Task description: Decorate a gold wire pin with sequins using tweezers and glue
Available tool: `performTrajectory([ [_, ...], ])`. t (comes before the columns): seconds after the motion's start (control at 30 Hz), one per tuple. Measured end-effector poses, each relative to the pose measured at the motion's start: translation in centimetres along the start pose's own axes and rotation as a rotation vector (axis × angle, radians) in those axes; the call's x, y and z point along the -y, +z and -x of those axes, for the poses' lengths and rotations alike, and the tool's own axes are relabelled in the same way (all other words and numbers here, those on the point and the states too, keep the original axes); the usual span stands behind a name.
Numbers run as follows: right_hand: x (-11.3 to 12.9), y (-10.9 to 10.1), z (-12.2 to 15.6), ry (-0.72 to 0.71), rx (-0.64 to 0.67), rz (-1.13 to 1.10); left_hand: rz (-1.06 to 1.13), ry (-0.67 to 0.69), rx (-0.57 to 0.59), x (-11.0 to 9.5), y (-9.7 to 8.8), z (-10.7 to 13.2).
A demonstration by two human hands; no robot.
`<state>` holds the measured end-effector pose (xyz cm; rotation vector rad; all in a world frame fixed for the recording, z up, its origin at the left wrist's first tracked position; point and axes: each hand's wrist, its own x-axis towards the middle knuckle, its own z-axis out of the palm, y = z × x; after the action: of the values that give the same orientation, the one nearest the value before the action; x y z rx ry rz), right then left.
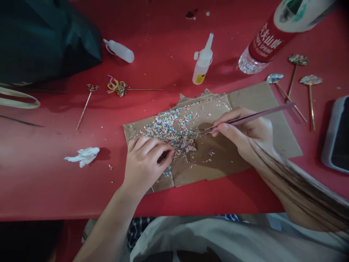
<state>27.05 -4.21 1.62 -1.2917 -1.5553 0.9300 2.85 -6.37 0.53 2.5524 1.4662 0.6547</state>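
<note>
Our hands are apart: our right hand [245,136] pinches slim tweezers [253,117], tips at the heap of glitter sequins [171,131], while our left hand [145,163] curls on its edge, grip unclear, on torn cardboard [261,109] on a red table [54,174], a glue bottle [203,62] beyond.

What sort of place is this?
It looks like a craft table, perhaps in a workshop: sequins heaped on cardboard, a glue bottle, tweezers, and sequin-topped sticks.

Dim indoor light, soft shadow under the right hand [245,136], wide-angle bending at edges, slight overall softness
</note>
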Motion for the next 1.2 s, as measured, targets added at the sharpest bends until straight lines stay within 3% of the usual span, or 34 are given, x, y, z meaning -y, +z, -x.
performTrajectory([
  [0.17,-0.3,-0.1,-0.5,0.046,-0.061,-0.115,-0.012,0.008,-0.014,0.1,0.1,0.1],
  [0.37,-0.6,0.0,-0.8,0.102,0.034,-0.026,-0.031,0.031,-0.015,0.2,0.2,0.2],
  [0.6,-1.1,-0.7,-1.0,-0.013,0.168,0.226,-0.026,0.037,-0.035,0.3,0.4,0.3],
  [1.2,-2.0,-0.3,-0.9,-0.107,0.282,0.244,-0.067,0.063,-0.072,0.2,0.5,0.4],
])
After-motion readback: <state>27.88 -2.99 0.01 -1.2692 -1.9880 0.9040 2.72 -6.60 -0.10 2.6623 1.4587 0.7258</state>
